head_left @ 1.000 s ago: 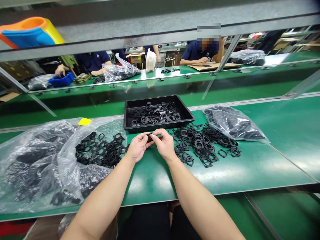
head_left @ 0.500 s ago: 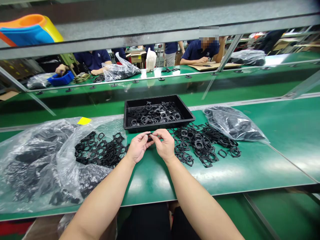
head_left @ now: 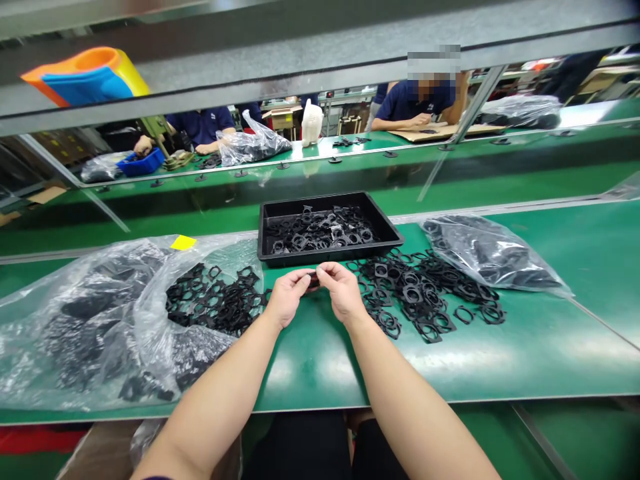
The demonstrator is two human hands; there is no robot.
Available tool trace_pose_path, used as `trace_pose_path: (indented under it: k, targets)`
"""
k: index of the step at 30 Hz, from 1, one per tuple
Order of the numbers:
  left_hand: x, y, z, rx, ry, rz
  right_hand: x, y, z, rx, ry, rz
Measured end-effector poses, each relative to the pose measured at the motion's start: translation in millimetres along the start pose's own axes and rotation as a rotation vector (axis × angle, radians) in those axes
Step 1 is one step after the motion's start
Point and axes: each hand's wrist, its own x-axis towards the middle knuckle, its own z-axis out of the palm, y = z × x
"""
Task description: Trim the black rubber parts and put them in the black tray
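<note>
My left hand (head_left: 287, 297) and my right hand (head_left: 343, 292) meet in front of the black tray, both pinching a small black part (head_left: 313, 280) between their fingertips. The part is mostly covered by the fingers. Many black ring-shaped parts lie in the black tray (head_left: 330, 257). A loose pile of black rings (head_left: 413, 293) spreads over the green table to the right of my right hand. Left of my left hand, flat black parts (head_left: 215, 300) spill from the mouth of a large clear plastic bag (head_left: 95, 313).
Another clear bag (head_left: 490, 253) of black parts lies at the right on the green table (head_left: 565, 347). Across the line are a blue bin (head_left: 141, 162), a plastic bag (head_left: 253, 143) and two seated people. A grey shelf bar (head_left: 320, 77) crosses overhead.
The whole view has shifted, so the table's things appear further right. The fingers have turned slightly around the small black part, and more of it shows.
</note>
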Motion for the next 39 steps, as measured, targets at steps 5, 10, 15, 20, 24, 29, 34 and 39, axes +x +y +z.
trace_pose_path:
  k: [5,10,15,20,24,29,34,39]
  targets:
    - [2.3,-1.3,-3.3,0.266,0.099,0.087,1.7,1.4,-1.6,-0.145,0.033,-0.054]
    - [3.4,-0.8,-1.5,0.142,0.2,0.046,-0.6,4.2,0.1,-0.298,0.07,-0.168]
    - [3.1,-0.8,0.2,0.046,0.134,-0.029,-2.5,3.1,-1.0,-0.451,0.016,-0.372]
    - [4.2,-5.5,-1.1,0.054,0.149,-0.022,-5.0,0.8,-1.5,-0.566,0.071,-0.414]
    - [3.6,-8.3,-0.8,0.016,0.145,-0.006,-6.4,-0.2,-0.6,-0.611,0.093,-0.467]
    - [4.0,-10.0,-1.7,-0.022,0.136,0.01,-5.8,-1.8,-0.6,-0.553,0.063,-0.444]
    - [4.3,-8.5,-1.1,-0.061,0.122,-0.005,-3.2,2.4,0.6,-0.319,0.035,-0.177]
    - [2.6,-4.1,2.5,-0.126,0.103,-0.034,-0.4,9.2,2.2,-0.158,0.099,-0.137]
